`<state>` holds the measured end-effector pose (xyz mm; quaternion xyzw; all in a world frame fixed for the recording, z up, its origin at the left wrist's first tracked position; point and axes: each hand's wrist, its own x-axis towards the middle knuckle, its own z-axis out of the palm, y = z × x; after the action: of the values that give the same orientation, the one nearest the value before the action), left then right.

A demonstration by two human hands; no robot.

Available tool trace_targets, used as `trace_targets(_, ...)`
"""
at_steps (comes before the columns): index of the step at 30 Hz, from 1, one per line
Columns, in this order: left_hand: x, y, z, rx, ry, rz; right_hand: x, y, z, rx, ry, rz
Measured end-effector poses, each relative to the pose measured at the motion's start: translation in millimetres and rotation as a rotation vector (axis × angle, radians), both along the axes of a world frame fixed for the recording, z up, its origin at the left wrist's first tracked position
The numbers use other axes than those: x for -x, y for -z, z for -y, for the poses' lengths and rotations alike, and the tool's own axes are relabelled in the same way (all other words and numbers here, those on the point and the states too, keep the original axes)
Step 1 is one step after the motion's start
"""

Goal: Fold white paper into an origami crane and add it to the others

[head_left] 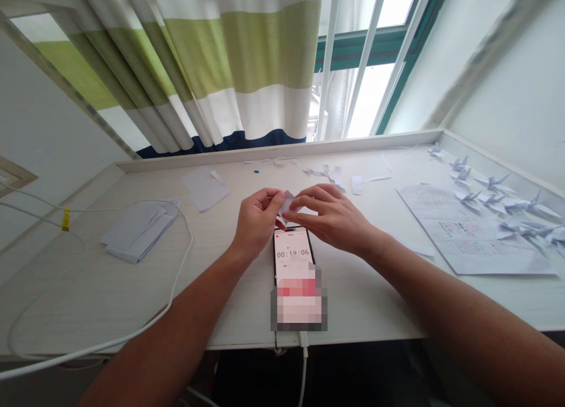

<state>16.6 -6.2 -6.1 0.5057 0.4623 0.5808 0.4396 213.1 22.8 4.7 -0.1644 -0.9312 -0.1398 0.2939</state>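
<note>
Both forearms (185,319) angle inward, left grip (258,220) pinched, right grip (336,217) curved just beside it.

White desk (371,307), raised lip (260,155) along 12 o'clock. Green-and-white banded curtain (269,54) at 11 — dark blue hem. Green-framed window (384,95) at 1, white bars (369,42), bright daylight. Pale walls (521,89) at 10 and 2 — dark below desk at 6.
</note>
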Motion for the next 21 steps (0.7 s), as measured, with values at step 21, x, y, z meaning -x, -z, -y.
trace_targets(21, 2, -10.1, 6, 0.14, 0.294, 0.218, 1, -7.8, 2, -0.099, -0.093, -0.223)
